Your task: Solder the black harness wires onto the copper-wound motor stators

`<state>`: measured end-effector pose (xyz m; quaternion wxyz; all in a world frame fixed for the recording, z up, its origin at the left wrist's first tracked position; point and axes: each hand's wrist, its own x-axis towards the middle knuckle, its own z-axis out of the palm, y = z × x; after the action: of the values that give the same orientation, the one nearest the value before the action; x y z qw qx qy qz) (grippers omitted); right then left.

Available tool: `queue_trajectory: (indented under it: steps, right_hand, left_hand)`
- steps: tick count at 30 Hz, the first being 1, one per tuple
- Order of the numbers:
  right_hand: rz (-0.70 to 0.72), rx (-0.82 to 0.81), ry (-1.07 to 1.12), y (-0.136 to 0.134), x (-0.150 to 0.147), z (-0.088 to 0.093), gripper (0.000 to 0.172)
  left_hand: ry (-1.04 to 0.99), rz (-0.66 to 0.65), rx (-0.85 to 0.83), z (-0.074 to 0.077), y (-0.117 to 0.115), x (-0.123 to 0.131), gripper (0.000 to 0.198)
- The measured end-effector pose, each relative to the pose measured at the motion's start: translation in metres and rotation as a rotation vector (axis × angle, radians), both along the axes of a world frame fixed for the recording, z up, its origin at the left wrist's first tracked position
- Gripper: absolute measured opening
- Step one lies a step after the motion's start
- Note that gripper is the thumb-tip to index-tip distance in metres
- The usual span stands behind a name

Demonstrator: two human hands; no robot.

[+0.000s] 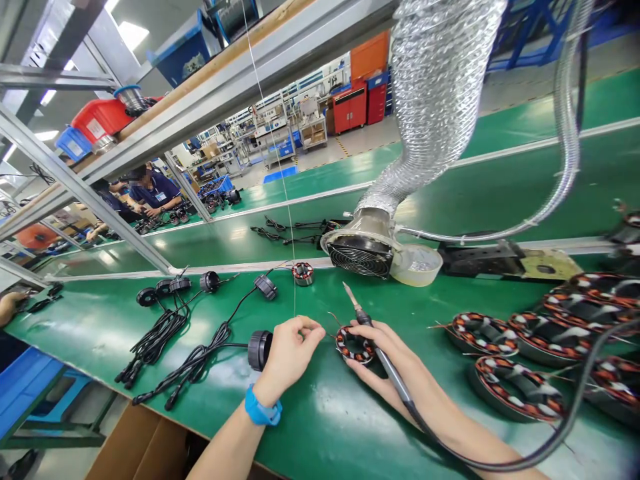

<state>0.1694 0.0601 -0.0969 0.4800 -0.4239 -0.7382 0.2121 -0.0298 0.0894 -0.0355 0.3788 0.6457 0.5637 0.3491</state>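
My right hand [395, 353] is closed around a soldering iron [387, 370], its tip pointing up and to the left. The same hand's fingers hold a small stator [353, 345] with copper windings just above the green bench. Close to its left side, my left hand [295, 347] pinches with thumb and forefinger at a thin wire lead coming from the stator. A thin strand [287, 200] hangs from above and ends behind the left hand; whether the fingers touch it, I cannot tell. Beside the left wrist lies a black round cap [259, 350] with a cable.
Several larger stators [517, 387] lie at right, near the iron's cord. A fume fan [359, 253] on a silver duct [440, 87] stands behind, beside a round yellowish container [417, 265]. Another small stator [303, 273] sits at back. Black cables [200, 360] spread left. Co-workers [153, 187] sit far left.
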Motion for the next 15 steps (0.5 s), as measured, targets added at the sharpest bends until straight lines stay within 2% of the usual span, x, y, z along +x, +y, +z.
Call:
queue_trajectory:
  steps: [2, 7, 11, 13, 15]
  right_hand:
    - [-0.003, -0.001, 0.012, 0.001, -0.001, -0.001, 0.037]
    - [0.013, 0.005, 0.023, 0.004, -0.001, -0.006, 0.034]
    - [0.031, -0.012, 0.017, 0.004, 0.001, -0.006, 0.032]
    - [0.030, -0.016, 0.025, 0.004, 0.002, -0.006, 0.032]
    - [0.031, -0.027, 0.037, 0.004, 0.002, -0.006, 0.032]
  left_hand:
    - [0.043, -0.079, -0.014, 0.000, 0.002, -0.001, 0.022]
    - [-0.140, -0.283, -0.132, 0.003, 0.011, 0.009, 0.023]
    - [-0.134, -0.410, -0.234, 0.006, 0.020, 0.014, 0.028]
    - [-0.098, -0.379, -0.230, 0.010, 0.021, 0.014, 0.032]
    - [-0.053, -0.248, -0.114, 0.012, 0.021, 0.013, 0.032]
